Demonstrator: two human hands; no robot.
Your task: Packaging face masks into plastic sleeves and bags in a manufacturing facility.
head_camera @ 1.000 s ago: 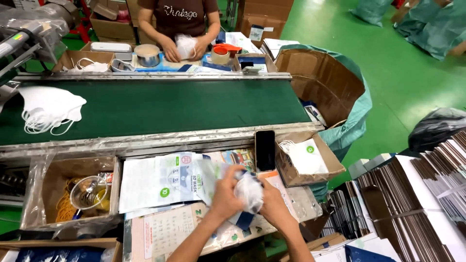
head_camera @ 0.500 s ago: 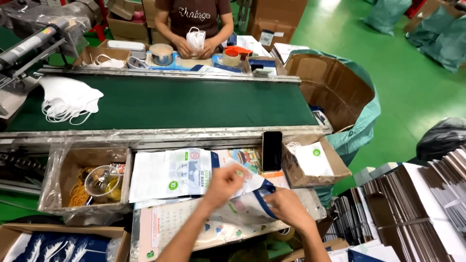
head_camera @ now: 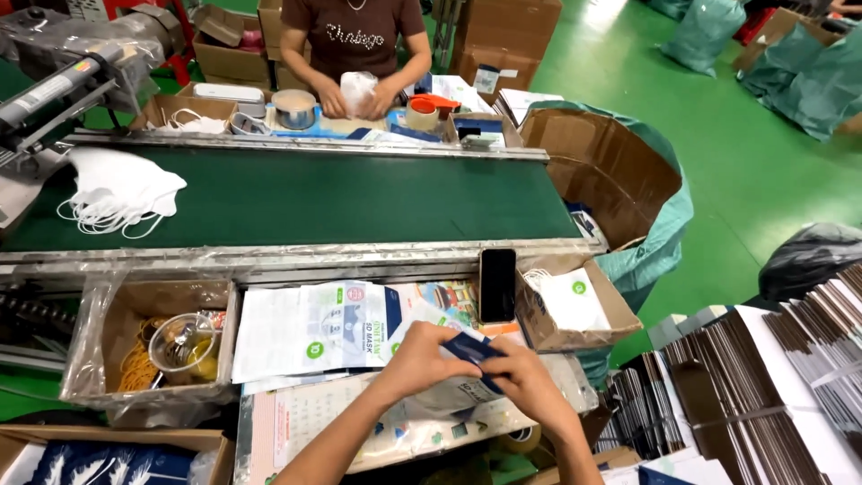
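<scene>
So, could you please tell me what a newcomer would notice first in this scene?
Probably the long green conveyor belt across the middle, with a pile of white masks at its left end. Below it, the left hand and right hand grip a blue-and-white packet over the cluttered worktable.

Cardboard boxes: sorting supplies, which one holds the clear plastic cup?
The plastic-lined cardboard box at near left, below the conveyor; the cup sits inside among yellow rubber bands.
</scene>
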